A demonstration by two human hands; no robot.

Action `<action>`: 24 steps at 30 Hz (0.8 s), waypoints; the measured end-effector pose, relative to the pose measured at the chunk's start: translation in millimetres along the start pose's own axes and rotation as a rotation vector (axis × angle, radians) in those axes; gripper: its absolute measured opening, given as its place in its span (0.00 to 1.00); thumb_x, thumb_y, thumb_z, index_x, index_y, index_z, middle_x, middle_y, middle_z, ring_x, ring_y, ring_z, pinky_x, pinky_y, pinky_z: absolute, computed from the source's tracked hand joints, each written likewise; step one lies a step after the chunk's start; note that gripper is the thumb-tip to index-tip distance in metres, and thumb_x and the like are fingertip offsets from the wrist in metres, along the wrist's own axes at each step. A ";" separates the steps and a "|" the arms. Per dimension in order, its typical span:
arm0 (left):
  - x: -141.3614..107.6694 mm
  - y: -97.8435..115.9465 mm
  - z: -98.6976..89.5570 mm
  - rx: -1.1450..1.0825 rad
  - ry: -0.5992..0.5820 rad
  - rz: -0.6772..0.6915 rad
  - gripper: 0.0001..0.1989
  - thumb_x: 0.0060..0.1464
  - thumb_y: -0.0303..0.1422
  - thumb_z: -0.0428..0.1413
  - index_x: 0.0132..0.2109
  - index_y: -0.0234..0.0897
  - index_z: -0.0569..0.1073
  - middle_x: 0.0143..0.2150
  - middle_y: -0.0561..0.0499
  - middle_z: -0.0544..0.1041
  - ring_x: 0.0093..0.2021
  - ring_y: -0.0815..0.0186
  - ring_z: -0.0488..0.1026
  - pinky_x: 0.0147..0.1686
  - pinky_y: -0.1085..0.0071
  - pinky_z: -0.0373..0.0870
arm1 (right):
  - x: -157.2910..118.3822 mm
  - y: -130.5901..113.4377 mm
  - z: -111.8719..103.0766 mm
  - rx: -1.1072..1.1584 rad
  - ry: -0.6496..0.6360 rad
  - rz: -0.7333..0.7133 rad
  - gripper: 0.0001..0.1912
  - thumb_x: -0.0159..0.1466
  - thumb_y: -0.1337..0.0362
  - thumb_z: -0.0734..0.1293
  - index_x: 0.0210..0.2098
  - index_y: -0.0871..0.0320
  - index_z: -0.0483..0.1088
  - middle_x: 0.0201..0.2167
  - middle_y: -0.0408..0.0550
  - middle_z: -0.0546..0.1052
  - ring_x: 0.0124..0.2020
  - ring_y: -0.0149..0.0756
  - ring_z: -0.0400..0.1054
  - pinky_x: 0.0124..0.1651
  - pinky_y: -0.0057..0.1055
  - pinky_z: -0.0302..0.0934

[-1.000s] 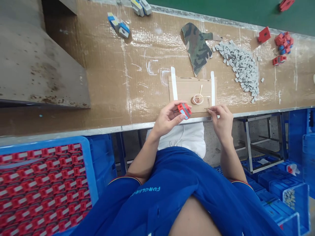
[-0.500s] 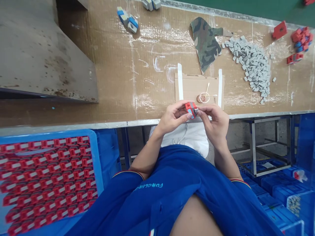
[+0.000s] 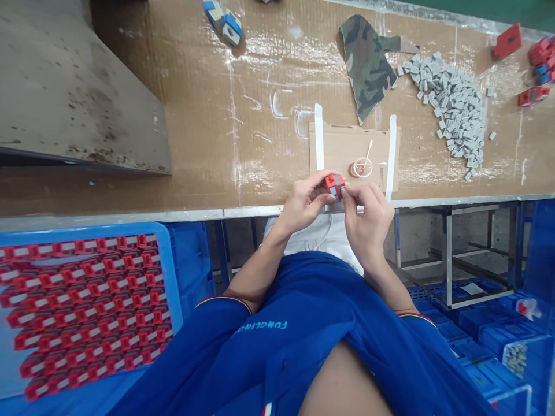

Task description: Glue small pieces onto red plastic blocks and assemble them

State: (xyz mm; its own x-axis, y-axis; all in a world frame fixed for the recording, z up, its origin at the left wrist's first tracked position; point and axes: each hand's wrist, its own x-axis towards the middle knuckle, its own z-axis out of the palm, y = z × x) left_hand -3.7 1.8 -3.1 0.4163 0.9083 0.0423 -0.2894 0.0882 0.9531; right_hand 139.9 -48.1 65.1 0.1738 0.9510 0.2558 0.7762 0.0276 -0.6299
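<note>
A small red toy piece point(image 3: 333, 181), with grey and light blue markings, is held up at the table's near edge, in front of the person. The left hand point(image 3: 302, 207) holds it between thumb and curled fingers; the right hand point(image 3: 367, 215) is narrowed to a fingertip pinch against its right side, though I can't tell whether anything small sits between those fingertips. Pushing hard from the right could twist the piece out of the left hand's light hold, and, over the edge, it could drop off the table point(image 3: 260, 159). Just beyond, on a taped cardboard sheet point(image 3: 335, 143), two swabs point(image 3: 370, 148) lie across a small round container point(image 3: 352, 171); a knuckle catching a swab might tip it. Farther off to the right, loose grey pieces point(image 3: 459, 110) spread beside a camouflage cloth point(image 3: 366, 63), where a careless sleeve could scatter them.
</note>
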 end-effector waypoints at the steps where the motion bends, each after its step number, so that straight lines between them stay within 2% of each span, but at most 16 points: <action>1: -0.5 0.1 -0.4 0.009 -0.003 0.003 0.22 0.60 0.41 0.66 0.57 0.37 0.77 0.53 0.43 0.83 0.50 0.59 0.82 0.47 0.68 0.78 | -3.4 -0.8 1.5 -0.012 0.009 -0.001 0.10 0.74 0.61 0.64 0.38 0.48 0.78 0.29 0.46 0.73 0.29 0.39 0.70 0.32 0.37 0.65; 4: -1.7 1.9 -2.2 0.046 -0.049 0.026 0.21 0.62 0.39 0.65 0.59 0.37 0.76 0.51 0.43 0.84 0.48 0.61 0.82 0.47 0.69 0.78 | -8.7 3.7 -2.4 0.044 -0.017 -0.010 0.10 0.74 0.63 0.64 0.42 0.48 0.79 0.32 0.46 0.75 0.31 0.38 0.71 0.33 0.36 0.66; 6: -1.9 4.1 -3.4 0.069 -0.096 0.049 0.21 0.63 0.37 0.64 0.60 0.38 0.76 0.52 0.43 0.83 0.50 0.62 0.82 0.50 0.69 0.78 | -7.1 12.4 -9.7 0.149 -0.073 -0.023 0.08 0.73 0.64 0.66 0.43 0.49 0.79 0.33 0.45 0.77 0.33 0.36 0.72 0.36 0.34 0.68; 10: -1.7 6.0 -4.4 0.099 -0.177 0.064 0.24 0.63 0.35 0.64 0.64 0.40 0.75 0.57 0.42 0.81 0.56 0.60 0.80 0.55 0.67 0.77 | 4.9 32.4 -22.4 0.284 -0.202 -0.062 0.01 0.68 0.65 0.73 0.39 0.53 0.78 0.33 0.43 0.77 0.34 0.34 0.73 0.37 0.31 0.68; 13: -2.0 3.7 -4.6 0.123 -0.191 0.068 0.28 0.62 0.36 0.65 0.67 0.41 0.72 0.60 0.41 0.81 0.57 0.59 0.79 0.55 0.66 0.77 | 13.4 39.0 -25.6 0.313 -0.258 -0.116 0.03 0.68 0.67 0.73 0.37 0.53 0.76 0.33 0.42 0.77 0.34 0.34 0.72 0.37 0.30 0.67; 15: -2.6 2.8 -4.7 0.164 -0.180 0.064 0.27 0.61 0.36 0.65 0.66 0.41 0.73 0.59 0.41 0.81 0.54 0.60 0.81 0.52 0.67 0.78 | 16.0 38.7 -26.2 0.300 -0.298 -0.146 0.05 0.68 0.68 0.72 0.35 0.54 0.75 0.32 0.42 0.75 0.33 0.33 0.70 0.36 0.30 0.64; 20: -3.8 7.7 -5.0 0.313 -0.203 0.071 0.19 0.62 0.31 0.61 0.60 0.39 0.79 0.47 0.46 0.84 0.43 0.63 0.81 0.46 0.68 0.78 | 13.9 33.4 -25.1 0.251 -0.341 -0.164 0.11 0.69 0.71 0.69 0.30 0.55 0.68 0.28 0.41 0.69 0.29 0.31 0.64 0.32 0.29 0.58; 24: -4.5 10.3 -5.5 0.383 -0.183 0.116 0.19 0.61 0.29 0.60 0.59 0.39 0.79 0.48 0.46 0.84 0.43 0.63 0.81 0.47 0.68 0.77 | 12.1 33.8 -19.8 0.244 -0.320 -0.137 0.12 0.68 0.71 0.68 0.29 0.55 0.67 0.27 0.40 0.69 0.28 0.31 0.63 0.31 0.29 0.57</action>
State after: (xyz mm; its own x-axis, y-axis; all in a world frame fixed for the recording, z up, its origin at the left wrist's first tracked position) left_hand -13.3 0.9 4.9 0.5554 0.8129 0.1754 -0.0172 -0.1996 0.9797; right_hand 180.3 -41.8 61.4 -0.1484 0.9800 0.1328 0.6060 0.1962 -0.7709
